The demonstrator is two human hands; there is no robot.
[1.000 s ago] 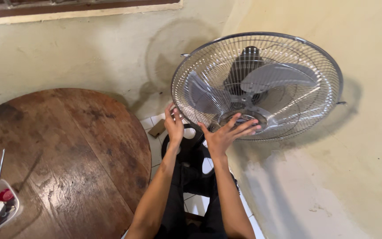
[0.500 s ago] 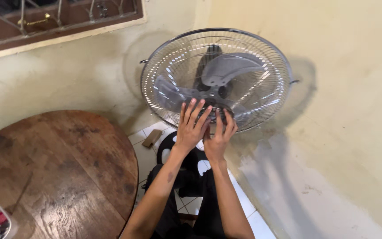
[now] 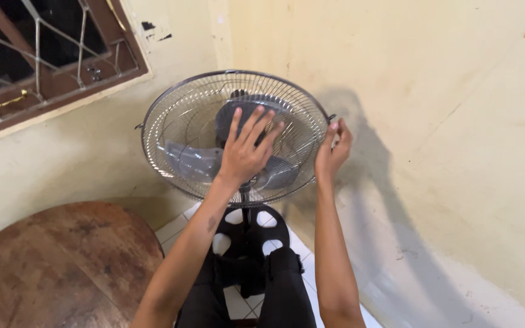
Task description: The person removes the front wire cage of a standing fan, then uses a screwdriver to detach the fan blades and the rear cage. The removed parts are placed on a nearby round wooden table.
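A standing fan with a round chrome wire guard [image 3: 177,121] and grey blades [image 3: 189,163] stands in the wall corner, facing me. My left hand [image 3: 245,152] lies flat on the front of the guard, fingers spread, over its middle. My right hand [image 3: 332,150] grips the guard's right rim near a small clip. The fan's black round base [image 3: 251,234] with cut-outs sits on the white tiled floor between my knees.
A round, worn wooden table [image 3: 62,267] fills the lower left. A barred window with a brown frame [image 3: 56,79] is at the upper left. Yellowish walls meet behind the fan; the right wall runs close beside it.
The view tilted up and the fan now sits lower and further left in frame. My left hand slid up onto the guard's middle; my right hand moved from the centre to the right rim.
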